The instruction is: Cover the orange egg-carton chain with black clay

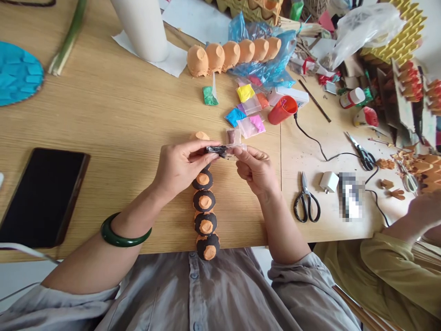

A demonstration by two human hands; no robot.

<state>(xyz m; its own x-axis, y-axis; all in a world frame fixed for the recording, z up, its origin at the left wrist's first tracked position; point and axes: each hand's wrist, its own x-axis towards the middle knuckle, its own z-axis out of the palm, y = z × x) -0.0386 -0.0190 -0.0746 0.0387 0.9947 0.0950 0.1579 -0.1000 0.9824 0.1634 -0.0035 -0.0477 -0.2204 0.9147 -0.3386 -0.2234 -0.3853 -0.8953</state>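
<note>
Between my two hands is a small clear plastic packet with black clay-like stuff in it. My left hand pinches the dark end, thumb below and fingers above. The clear end is gripped by my right hand, its other fingers curled in. Under them a strip of orange egg-carton cups runs toward my body; several cups have a black ring around an orange tip. The cups nearest my hands are partly hidden. Just beyond lies a packet of brownish stuff.
Colored clay packets, a red cup and another orange carton strip lie farther back. Black-handled scissors and a white charger are right, a phone left. A co-worker's sleeve shows at lower right.
</note>
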